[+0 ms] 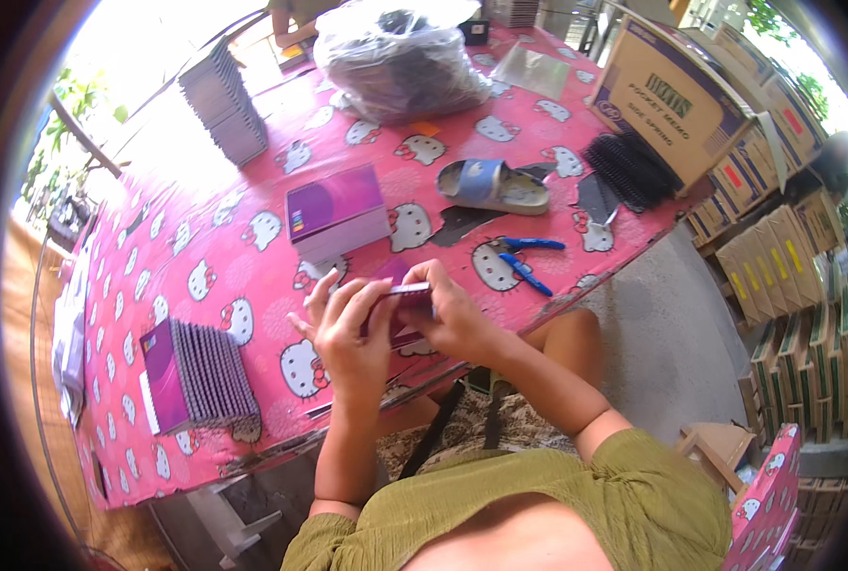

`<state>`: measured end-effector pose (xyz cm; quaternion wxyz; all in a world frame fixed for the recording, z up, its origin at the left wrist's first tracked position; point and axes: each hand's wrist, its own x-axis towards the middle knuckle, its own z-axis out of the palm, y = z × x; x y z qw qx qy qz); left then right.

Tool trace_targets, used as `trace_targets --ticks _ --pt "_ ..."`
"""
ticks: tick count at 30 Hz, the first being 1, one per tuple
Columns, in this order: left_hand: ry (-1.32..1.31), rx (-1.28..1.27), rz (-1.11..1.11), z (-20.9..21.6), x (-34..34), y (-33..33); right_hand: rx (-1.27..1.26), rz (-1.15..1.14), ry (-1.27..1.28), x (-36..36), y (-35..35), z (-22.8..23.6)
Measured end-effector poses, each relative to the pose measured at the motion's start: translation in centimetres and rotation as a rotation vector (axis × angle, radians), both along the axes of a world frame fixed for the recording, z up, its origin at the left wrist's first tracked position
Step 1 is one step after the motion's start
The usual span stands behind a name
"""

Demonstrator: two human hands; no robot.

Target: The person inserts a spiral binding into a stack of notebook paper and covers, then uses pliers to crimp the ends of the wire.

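Observation:
Above the near edge of the table, both hands hold a small purple notepad (410, 312), tilted so that its narrow bound edge faces up. My left hand (348, 328) grips its left side between thumb and fingertips, some other fingers fanned out. Around the right side my right hand (454, 322) is closed. Just beyond the hands stands a stack of purple-covered pads (338, 211). To the left lies a row of spiral-bound notepads (213, 376). Blue-handled pliers (528, 259) rest right of the hands.
A blue and grey slipper (492, 185) lies beyond the pliers, near black spiral coils (631, 171) and a cardboard box (669, 107). A plastic bag (400, 65) and a tall notepad stack (224, 103) stand farther back. A pink cat-print cover (281, 309) spans the table.

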<state>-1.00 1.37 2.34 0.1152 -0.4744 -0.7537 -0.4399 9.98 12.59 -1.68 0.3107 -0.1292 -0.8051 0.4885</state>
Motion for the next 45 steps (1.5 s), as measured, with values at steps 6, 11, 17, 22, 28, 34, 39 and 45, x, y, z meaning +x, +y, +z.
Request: trace_targets --ticks 6,11,17,22,28,34,39,45 --pt "-0.103 0.052 -0.117 -0.2 -0.8 0.6 0.618 -0.928 -0.318 9.8 22.5 -0.5" --pt "0.020 0.128 -0.064 0.0 -0.6 0.8 0.753 -1.119 -0.862 14.2 30.5 -3.2" --pt "-0.105 0.071 -0.103 -0.2 -1.2 0.0 0.704 -1.013 -0.809 12.5 31.5 -0.6" --pt "-0.123 0.029 -0.080 0.2 -0.8 0.2 0.735 -0.510 -0.260 7.5 21.4 2.2" --pt "-0.053 0.049 -0.089 -0.1 -0.9 0.1 0.228 -0.150 0.002 4.1 3.1 4.3" --pt "-0.072 0.078 -0.077 -0.6 -0.8 0.2 0.164 -0.050 -0.043 3.5 3.8 4.6" --pt "-0.057 0.098 -0.079 -0.8 -0.9 0.1 0.096 0.173 -0.254 3.4 4.6 6.2" --pt "-0.032 0.089 -0.090 -0.2 -0.7 0.0 0.242 0.104 -0.116 3.3 4.5 6.5"
